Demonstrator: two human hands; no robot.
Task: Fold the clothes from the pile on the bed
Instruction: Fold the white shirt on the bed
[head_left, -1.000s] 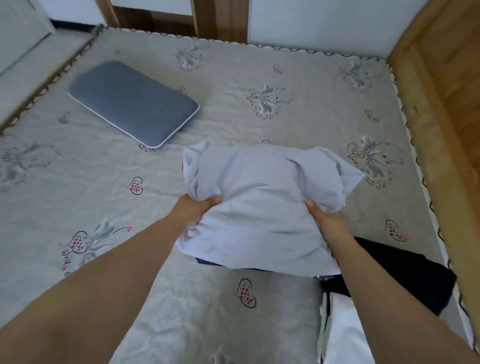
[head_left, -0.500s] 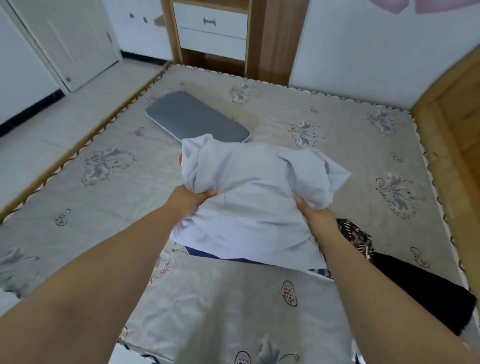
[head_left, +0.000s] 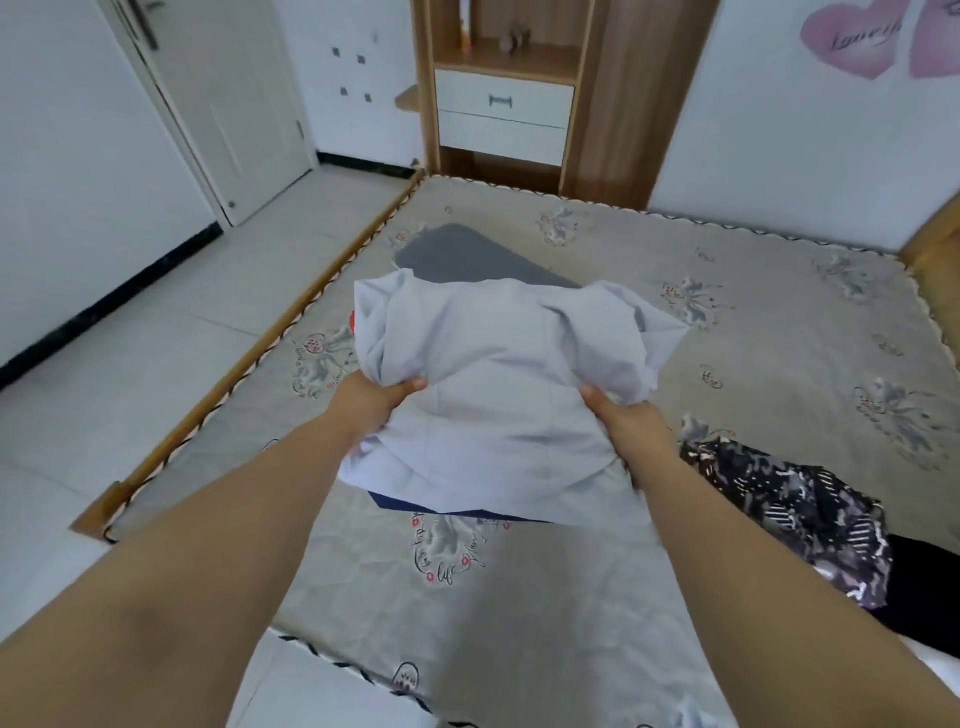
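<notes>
Here, pale shirt (head_left: 498, 395) gripped between both hands

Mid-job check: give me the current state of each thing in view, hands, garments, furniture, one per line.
left hand: grips the pale garment's left side
right hand: grips its right side
pale garment: held up, bunched, not yet folded
navy item: lying on the bed, mostly hidden under the garment
patterned dark clothes: crumpled, unfolded
grey cushion: lying flat, partly hidden
bed: bare patterned cover
drawers: closed
door: closed
</notes>
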